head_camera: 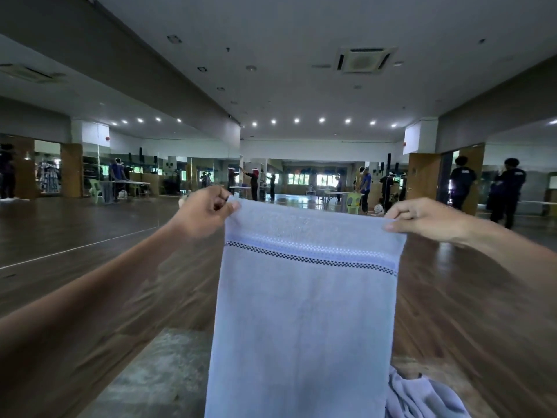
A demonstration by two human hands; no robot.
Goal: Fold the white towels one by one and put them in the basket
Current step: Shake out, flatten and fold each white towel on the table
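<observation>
A white towel with a dark checkered stripe near its top hangs flat in front of me, stretched between both hands at chest height. My left hand pinches the towel's top left corner. My right hand pinches the top right corner. The towel's lower end runs out of the frame at the bottom. More white cloth lies crumpled at the bottom right, partly behind the hanging towel. No basket is in view.
A grey table surface lies below the towel. Beyond it stretches a dark wooden floor. Several people stand at tables far back, and two people stand at the right by a wooden door.
</observation>
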